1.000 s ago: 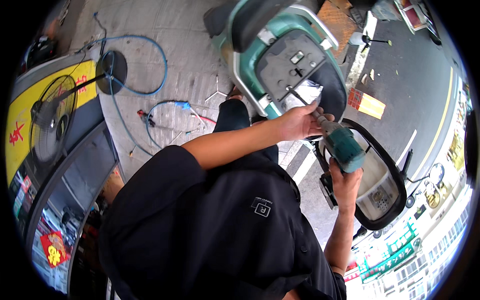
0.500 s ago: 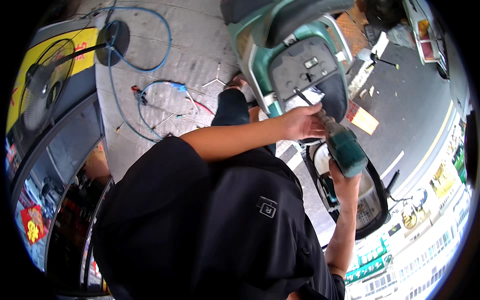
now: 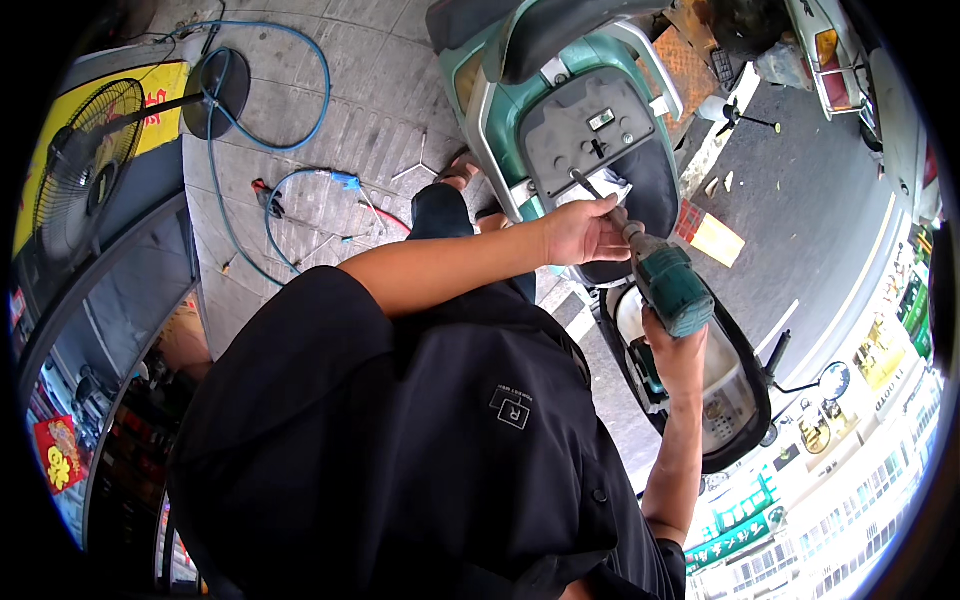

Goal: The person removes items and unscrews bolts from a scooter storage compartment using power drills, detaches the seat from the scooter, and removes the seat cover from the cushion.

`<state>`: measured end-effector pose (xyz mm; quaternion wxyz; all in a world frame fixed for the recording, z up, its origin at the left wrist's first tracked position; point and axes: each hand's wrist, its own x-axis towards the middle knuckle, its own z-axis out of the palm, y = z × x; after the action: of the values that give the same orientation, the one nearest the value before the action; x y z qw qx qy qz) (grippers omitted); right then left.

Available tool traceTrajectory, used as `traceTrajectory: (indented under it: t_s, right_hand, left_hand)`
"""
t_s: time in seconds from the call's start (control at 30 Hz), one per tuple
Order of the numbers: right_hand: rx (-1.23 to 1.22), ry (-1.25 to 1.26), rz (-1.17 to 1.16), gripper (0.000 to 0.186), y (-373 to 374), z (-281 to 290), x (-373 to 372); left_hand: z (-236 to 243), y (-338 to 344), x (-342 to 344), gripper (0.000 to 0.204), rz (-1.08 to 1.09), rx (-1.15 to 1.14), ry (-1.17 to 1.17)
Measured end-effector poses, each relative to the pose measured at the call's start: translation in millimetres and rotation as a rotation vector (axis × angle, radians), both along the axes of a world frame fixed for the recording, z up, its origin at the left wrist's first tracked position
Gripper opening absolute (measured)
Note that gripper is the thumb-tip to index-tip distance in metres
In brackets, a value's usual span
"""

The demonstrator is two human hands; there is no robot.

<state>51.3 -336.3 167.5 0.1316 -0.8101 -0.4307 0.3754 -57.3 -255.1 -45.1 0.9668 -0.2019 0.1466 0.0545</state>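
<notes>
A teal and grey power drill (image 3: 676,290) is gripped by its handle in my right hand (image 3: 675,345). Around its nose curl the fingers of my left hand (image 3: 585,232), the thumb lying along the base of the long bit (image 3: 592,187). The bit reaches to the lower edge of a grey plastic panel (image 3: 585,135) on a green scooter (image 3: 497,130). Whether its tip sits in a screw is too small to tell. Just behind the bit is the scooter's black padded part (image 3: 652,190), partly covered by my left hand and the drill.
Right of my hands lies an orange and red box (image 3: 715,235) on the road. An open scooter compartment (image 3: 735,400) with a black rim sits below the drill. Blue hose (image 3: 325,95) loops over the pavement at left, near a standing fan (image 3: 90,170).
The scene has shifted slightly left and up in my view, and the drill is sharper. Both hands keep their hold, with the bit still at the panel's edge.
</notes>
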Motion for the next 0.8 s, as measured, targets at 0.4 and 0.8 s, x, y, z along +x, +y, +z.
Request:
traceTrajectory:
  t_s: [0.4,0.8]
  right_hand:
    - [0.028,0.049,-0.013,0.023,-6.7,-12.5,13.5]
    - [0.029,-0.003,0.056,0.029,8.4,4.1,20.4]
  left_hand:
    - [-10.7,3.4,4.3,0.031,0.012,0.022,0.064]
    - [-8.5,9.3,16.9,0.035,0.005,-0.031,0.089]
